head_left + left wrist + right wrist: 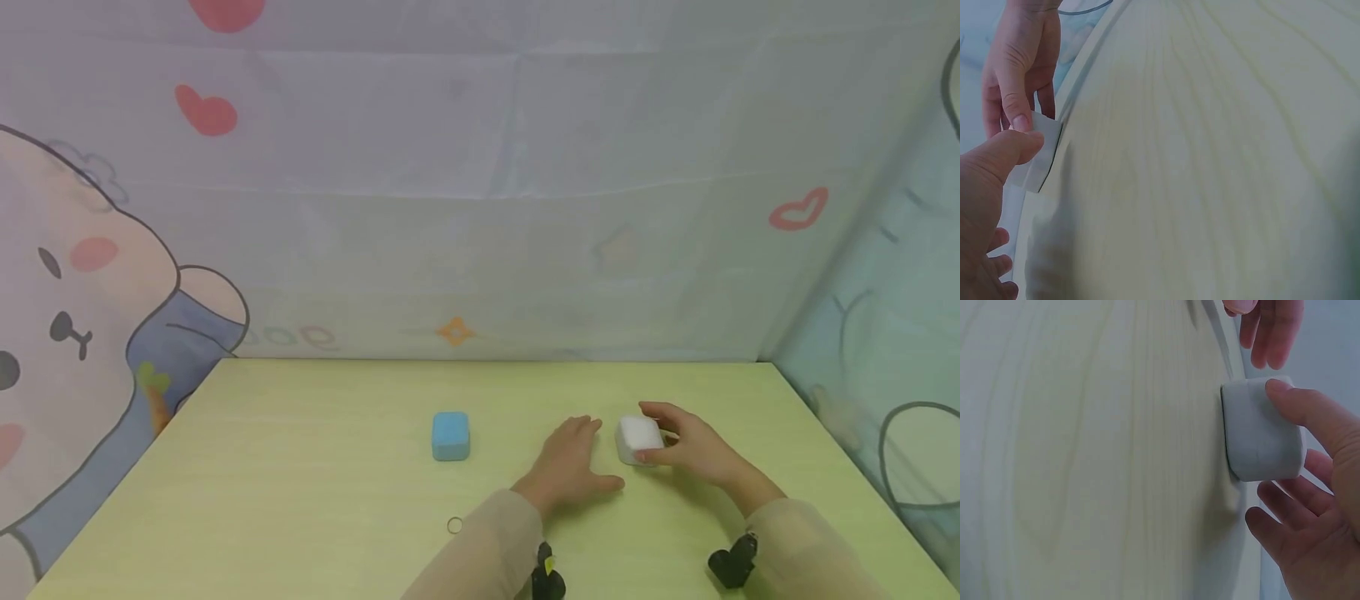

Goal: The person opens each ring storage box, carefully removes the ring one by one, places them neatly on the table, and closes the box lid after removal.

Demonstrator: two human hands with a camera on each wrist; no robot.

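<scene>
On the right half of the table stands a white block (637, 437) with rounded edges. My right hand (696, 448) holds it from the right: the thumb lies on its near face and the index finger reaches round its far side. In the right wrist view the block (1263, 431) hides part of the fingers, and the others spread beside it. My left hand (566, 467) is left of the block, fingers extended and thumb apart, with a gap to it in the head view. Further left sits a light blue block (450, 436) that neither hand touches.
The pale yellow-green table (315, 483) ends at a printed cloth backdrop (420, 250); another cloth hangs at the right. A small thin ring shape (454, 525) shows on the tabletop near the left sleeve (487, 542). Black devices (733, 561) sit at both wrists.
</scene>
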